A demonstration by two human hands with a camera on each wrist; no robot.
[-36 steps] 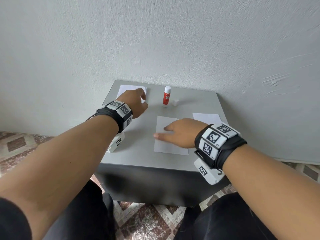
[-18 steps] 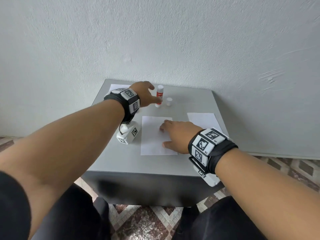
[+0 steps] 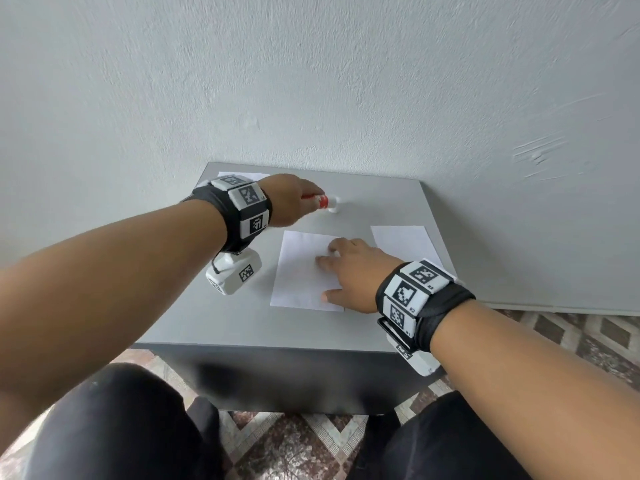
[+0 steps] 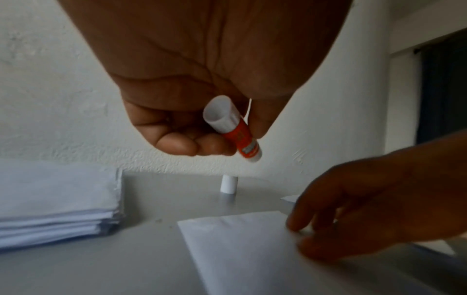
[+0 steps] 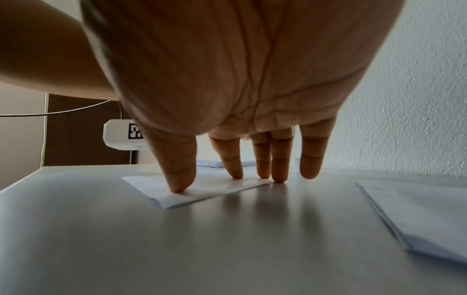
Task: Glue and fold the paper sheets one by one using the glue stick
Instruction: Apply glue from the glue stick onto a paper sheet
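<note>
At the near side of the grey table [image 3: 242, 327], the right hand [image 3: 349, 271] lies spread, fingertips [image 5: 180, 187] pressing the single sheet [image 3: 301, 271] flat, surely so it won't slide under the glue. Beyond it, the left hand [image 3: 287, 202] pinches the uncapped glue stick [image 4: 233, 129], lifted clear of the table. Its cap [image 4: 228, 184] stands near the wall, the waiting stack [image 4: 58, 203] far left, a further sheet pile [image 3: 403, 241] set aside right.

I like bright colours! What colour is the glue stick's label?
Orange-red, on the small white plastic glue stick; the left wrist view shows it best.
</note>
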